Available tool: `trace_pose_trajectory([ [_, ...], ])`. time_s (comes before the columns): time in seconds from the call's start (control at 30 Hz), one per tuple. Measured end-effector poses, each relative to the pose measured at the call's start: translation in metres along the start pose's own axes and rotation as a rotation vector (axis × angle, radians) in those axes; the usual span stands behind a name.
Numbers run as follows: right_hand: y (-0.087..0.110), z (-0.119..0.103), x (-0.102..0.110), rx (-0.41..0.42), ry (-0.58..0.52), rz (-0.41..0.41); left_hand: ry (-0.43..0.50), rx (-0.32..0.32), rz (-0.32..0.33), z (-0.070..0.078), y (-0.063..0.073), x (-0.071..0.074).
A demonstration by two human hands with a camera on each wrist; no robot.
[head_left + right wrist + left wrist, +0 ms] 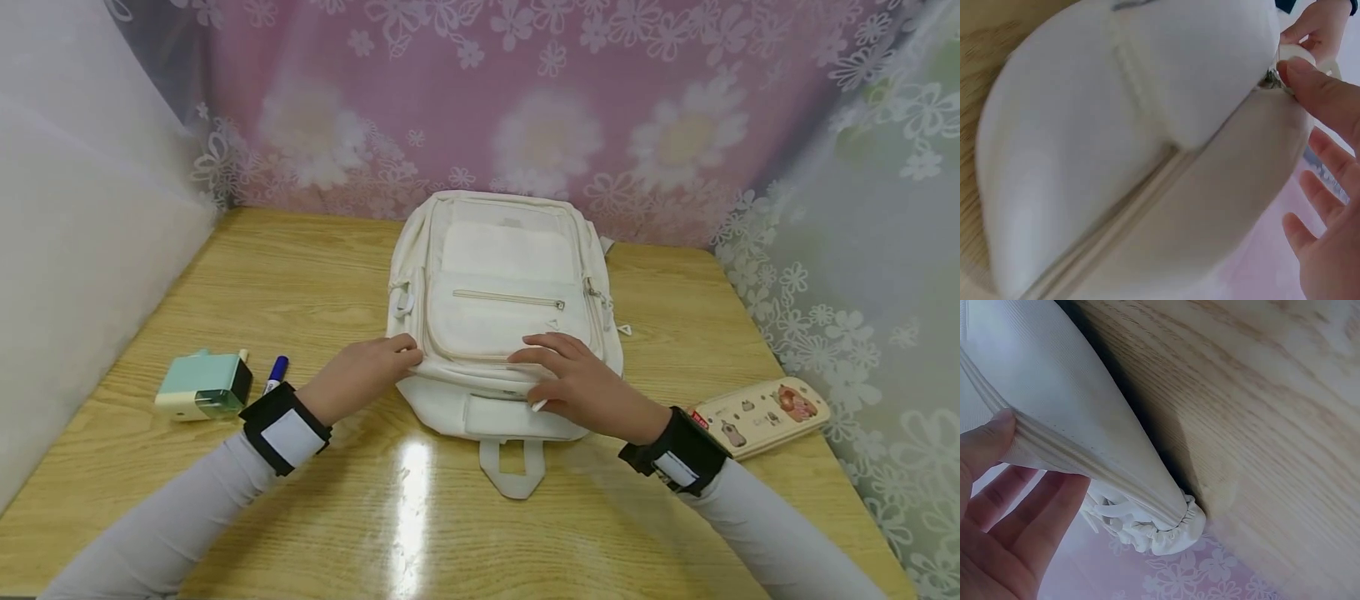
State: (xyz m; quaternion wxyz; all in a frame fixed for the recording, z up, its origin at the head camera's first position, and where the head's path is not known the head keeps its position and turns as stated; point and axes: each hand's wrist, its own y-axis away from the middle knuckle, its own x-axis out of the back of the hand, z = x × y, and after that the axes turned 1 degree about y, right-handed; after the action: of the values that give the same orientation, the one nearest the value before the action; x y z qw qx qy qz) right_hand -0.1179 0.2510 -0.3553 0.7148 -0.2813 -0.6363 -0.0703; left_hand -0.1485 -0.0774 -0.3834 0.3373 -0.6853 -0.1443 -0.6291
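Note:
A cream backpack (510, 250) lies on its back on the table, its top handle (513, 483) toward me. My left hand (363, 375) grips the bag's left edge. In the left wrist view, the thumb (997, 434) presses on the zipper seam (1054, 450) with the fingers underneath. Over the bag's top end, my right hand (592, 392) pinches a white zipper pull (538, 406) between thumb and forefinger. The metal slider (1269, 79) shows beside those fingertips in the right wrist view, the other fingers spread apart.
A mint-and-cream box-shaped device (191, 387) with a dark end stands at the left, a blue-capped marker (276, 375) beside it. At the right lies a cream pencil case (765, 417) with cartoon prints, near the right forearm. Floral curtains (480, 100) border the wooden table (315, 517).

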Motion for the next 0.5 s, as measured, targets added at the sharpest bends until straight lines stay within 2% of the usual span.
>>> trace_pose_trajectory([
  [0.13, 0.018, 0.008, 0.003, -0.026, -0.019, 0.002, -0.011, 0.005, 0.004, -0.005, 0.005, -0.001],
  [0.3, 0.042, 0.022, 0.007, -0.102, -0.035, -0.025, -0.023, 0.031, -0.005, -0.016, 0.011, -0.002],
  [0.5, 0.07, 0.035, 0.018, -0.184, -0.025, 0.027, 0.01, 0.087, -0.033, -0.028, 0.012, -0.004],
])
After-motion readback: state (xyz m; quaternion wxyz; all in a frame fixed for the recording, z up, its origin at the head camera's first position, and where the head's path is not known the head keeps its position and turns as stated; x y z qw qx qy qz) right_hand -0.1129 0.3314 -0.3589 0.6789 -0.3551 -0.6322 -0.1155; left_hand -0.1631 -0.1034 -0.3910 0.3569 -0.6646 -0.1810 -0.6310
